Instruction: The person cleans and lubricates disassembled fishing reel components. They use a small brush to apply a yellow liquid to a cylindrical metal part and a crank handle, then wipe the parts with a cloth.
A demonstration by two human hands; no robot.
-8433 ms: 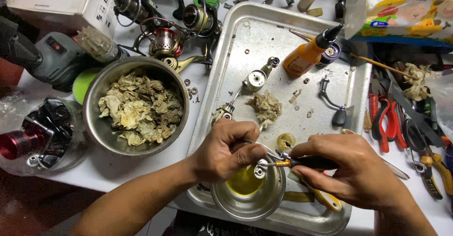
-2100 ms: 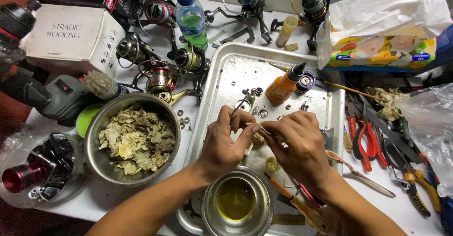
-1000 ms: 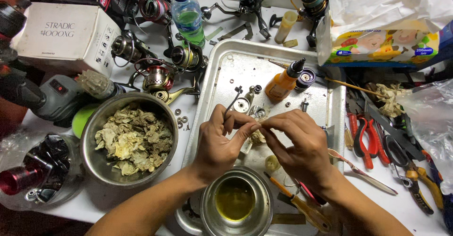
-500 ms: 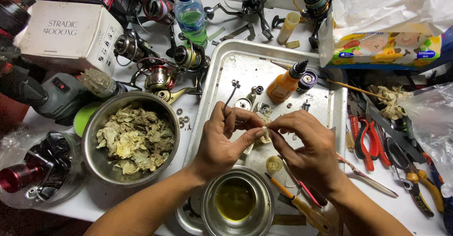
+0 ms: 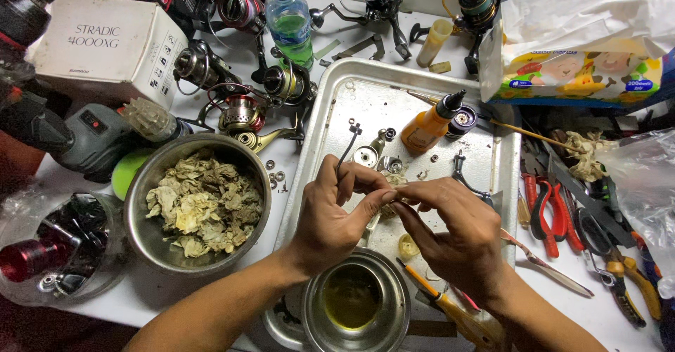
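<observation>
Both hands meet over a metal tray (image 5: 330,127). My left hand (image 5: 334,215) pinches a thin dark metal rod (image 5: 346,148) that sticks up from its fingers. My right hand (image 5: 450,232) touches the left fingertips and pinches something small that the fingers hide. Small reel parts (image 5: 380,156) and an orange squeeze bottle (image 5: 427,125) lie on the tray beyond the hands. A small steel bowl of yellowish liquid (image 5: 355,303) sits just below my hands. A yellow-handled tool (image 5: 450,310) lies by my right wrist.
A large steel bowl of dirty wadded tissues (image 5: 200,204) stands to the left. Several fishing reels (image 5: 239,113), a white box (image 5: 105,42) and a water bottle (image 5: 292,21) are at the back. Red pliers (image 5: 548,211) and a tissue pack (image 5: 583,64) lie on the right.
My hands left the yellow-handled tool and the small bowl and rose to mid-tray, fingertips together. In the last second they stayed nearly still, working the small part.
</observation>
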